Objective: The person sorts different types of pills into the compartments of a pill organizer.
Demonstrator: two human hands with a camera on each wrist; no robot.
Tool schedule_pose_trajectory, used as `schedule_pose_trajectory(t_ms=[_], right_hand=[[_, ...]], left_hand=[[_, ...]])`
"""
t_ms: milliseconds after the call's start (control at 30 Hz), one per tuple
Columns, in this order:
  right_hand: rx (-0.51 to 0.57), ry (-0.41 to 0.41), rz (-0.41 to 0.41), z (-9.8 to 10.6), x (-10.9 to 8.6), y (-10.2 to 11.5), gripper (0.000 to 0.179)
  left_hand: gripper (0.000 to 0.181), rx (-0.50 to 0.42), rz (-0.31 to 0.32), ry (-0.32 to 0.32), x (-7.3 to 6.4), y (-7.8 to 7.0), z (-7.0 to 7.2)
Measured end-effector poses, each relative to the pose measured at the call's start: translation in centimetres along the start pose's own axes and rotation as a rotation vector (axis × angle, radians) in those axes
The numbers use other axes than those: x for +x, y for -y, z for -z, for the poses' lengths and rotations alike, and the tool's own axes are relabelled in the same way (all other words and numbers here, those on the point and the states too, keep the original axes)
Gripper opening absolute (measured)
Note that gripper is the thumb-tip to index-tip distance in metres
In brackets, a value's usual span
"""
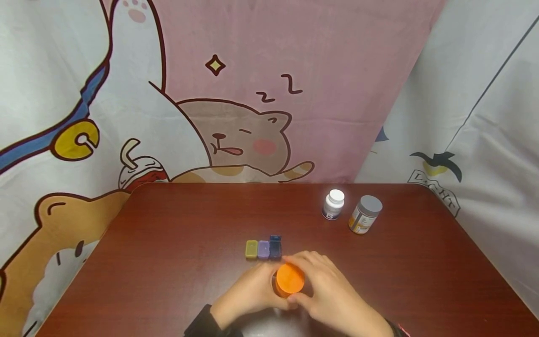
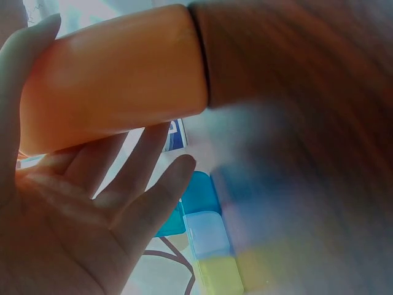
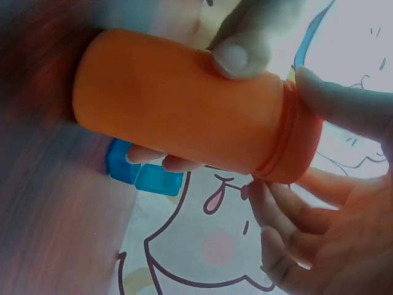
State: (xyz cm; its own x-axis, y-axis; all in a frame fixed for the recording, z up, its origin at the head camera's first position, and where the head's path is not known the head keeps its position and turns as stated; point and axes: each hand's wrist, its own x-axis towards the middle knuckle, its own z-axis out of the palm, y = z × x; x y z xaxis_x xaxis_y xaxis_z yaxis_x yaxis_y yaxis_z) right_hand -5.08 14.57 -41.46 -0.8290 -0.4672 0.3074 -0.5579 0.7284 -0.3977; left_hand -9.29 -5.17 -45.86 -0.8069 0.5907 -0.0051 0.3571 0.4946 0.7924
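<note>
An orange bottle with an orange screw lid stands upright at the near middle of the table, its base seemingly on the wood. My left hand grips the bottle's body between thumb and fingers. Around the lid, my right hand curls its thumb and index finger, as the right wrist view also shows. Just beyond the hands lies a small pill box with yellow, purple and dark blue compartments. The blue compartment's flap is raised at the far side; its contents cannot be made out.
A white pill bottle stands at the back right of the dark red wooden table. Beside it is a larger jar with a grey lid. A cartoon-printed cloth hangs behind the table's far edge.
</note>
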Motion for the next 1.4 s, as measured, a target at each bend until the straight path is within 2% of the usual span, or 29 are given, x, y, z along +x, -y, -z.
schedule_pose_trajectory(t_ms=[133,200,400,500,667,767,900,1133,1233,1400], right_hand=[[0.053,0.018,0.047,0.2,-0.1,-0.1,0.070],[0.044,0.011,0.046,0.0,-0.1,0.0,0.069],[-0.163,-0.113,0.020,-1.0,0.1,-0.1,0.066],[-0.214,-0.144,0.036,-1.1,0.1,-0.2,0.063],[-0.162,-0.089,0.067,-0.6,0.0,-0.2,0.060],[-0.125,-0.046,0.118,-0.3,-0.1,-0.2,0.060],[-0.101,0.002,0.191,0.1,-0.1,-0.3,0.061],[-0.030,0.118,0.201,0.6,-0.1,-0.4,0.064],[-0.030,0.139,0.219,0.7,-0.1,-0.5,0.067],[-0.026,0.111,0.265,0.8,-0.1,-0.6,0.066]], left_hand=[[0.047,-0.008,0.012,0.004,0.0,0.0,0.0],[0.050,0.008,0.016,0.004,0.0,0.0,0.0],[0.047,0.025,0.010,0.007,0.0,0.0,0.1],[0.048,0.024,0.005,0.006,0.0,0.0,0.0],[0.050,0.020,-0.003,0.005,0.0,0.0,0.0],[0.048,0.008,-0.005,0.001,0.0,0.0,0.0],[0.053,-0.009,-0.008,-0.008,-0.1,0.0,-0.1],[0.058,-0.003,0.015,-0.010,-0.2,-0.1,0.0],[0.058,0.004,0.023,-0.009,-0.2,-0.1,0.0],[0.057,0.008,0.030,-0.009,-0.1,-0.1,0.0]])
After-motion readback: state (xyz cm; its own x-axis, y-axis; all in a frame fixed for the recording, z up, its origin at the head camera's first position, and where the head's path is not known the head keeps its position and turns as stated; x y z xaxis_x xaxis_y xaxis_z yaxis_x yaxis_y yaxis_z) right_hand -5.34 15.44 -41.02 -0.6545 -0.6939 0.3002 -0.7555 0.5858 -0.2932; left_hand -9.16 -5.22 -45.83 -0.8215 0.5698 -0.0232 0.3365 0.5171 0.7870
